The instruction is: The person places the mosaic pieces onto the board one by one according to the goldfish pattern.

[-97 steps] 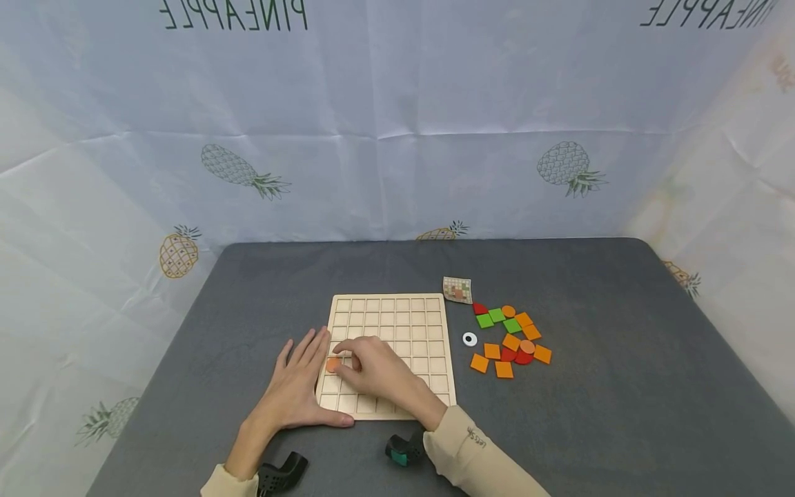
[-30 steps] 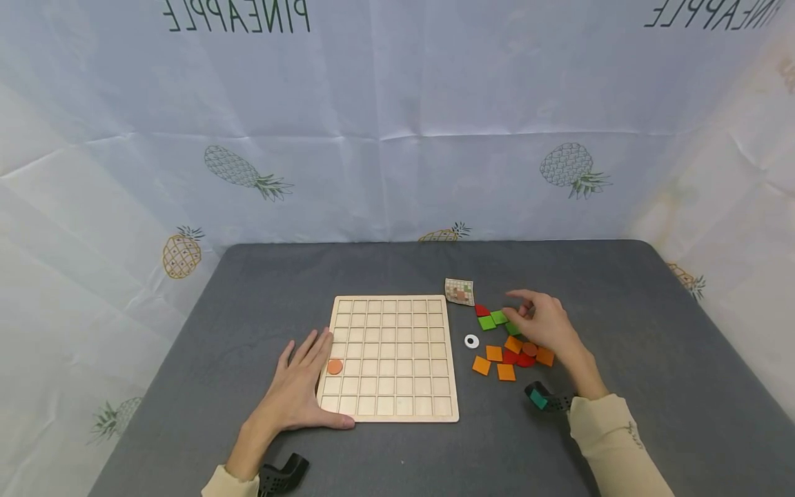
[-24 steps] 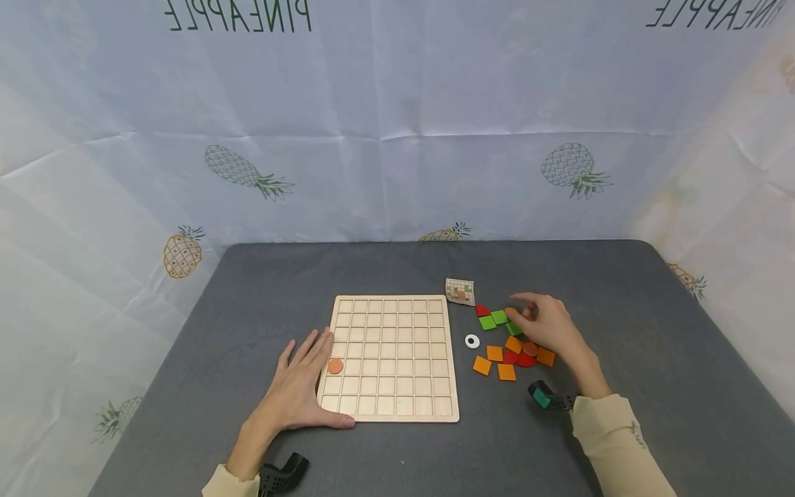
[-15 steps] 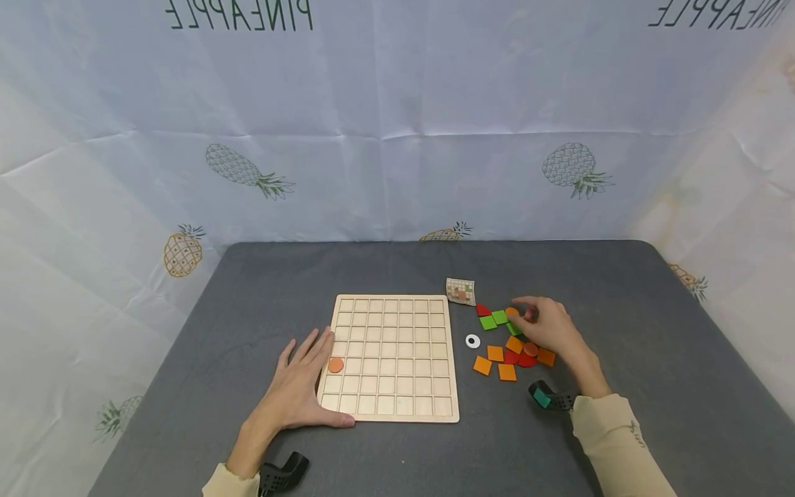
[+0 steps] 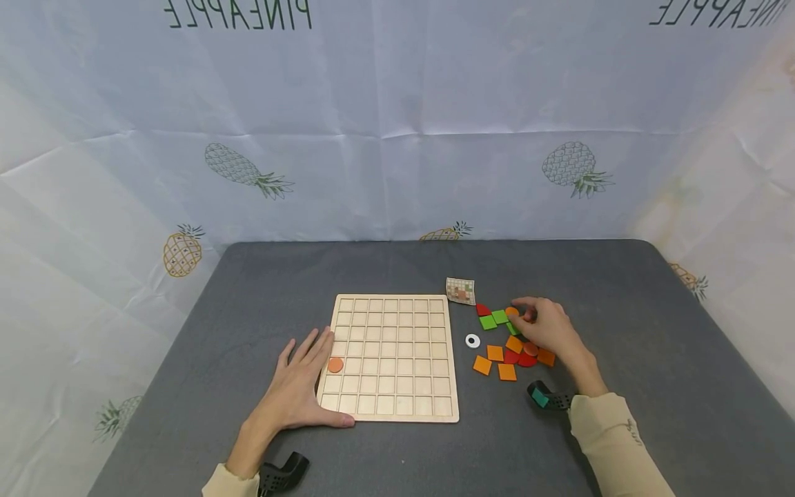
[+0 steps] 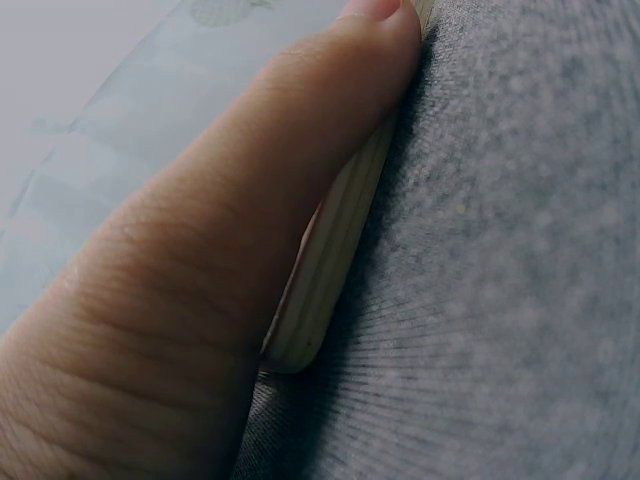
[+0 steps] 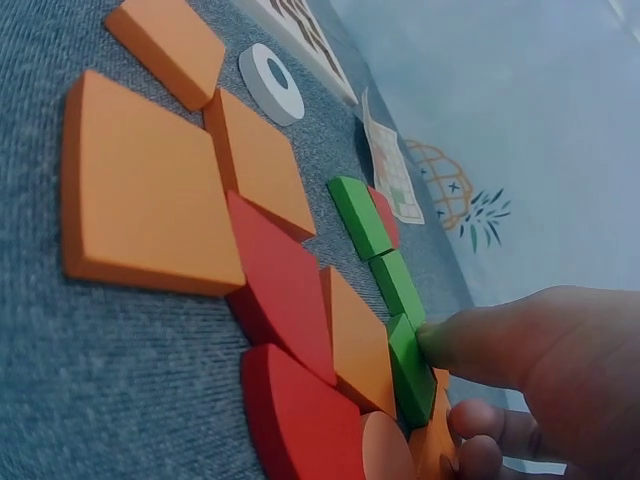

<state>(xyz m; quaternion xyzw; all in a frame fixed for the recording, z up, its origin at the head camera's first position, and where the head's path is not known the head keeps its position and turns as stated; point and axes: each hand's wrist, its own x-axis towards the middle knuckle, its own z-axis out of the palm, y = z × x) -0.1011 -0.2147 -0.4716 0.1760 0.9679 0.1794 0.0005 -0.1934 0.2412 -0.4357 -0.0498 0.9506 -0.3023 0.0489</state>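
My left hand lies spread at the left edge and lower-left corner of the wooden grid board, fingers straight. The left wrist view shows its thumb along the board's side. A salmon disc sits in a left-column cell. My right hand reaches into the loose pieces, index finger and thumb bent on either side of an orange disc, pinching it at table level. In the right wrist view, the thumb overlaps a dark green square. The palm hides some pieces behind it.
Left of the right hand lie lighter green squares, a red piece, a white ring and several orange squares. A small printed grid card lies by the board's top-right corner. A patterned curtain hangs behind the table.
My right hand has moved from the salmon disc on the board to the loose pieces at right, and its thumb and index finger have closed in on the orange disc. The left hand stays put.
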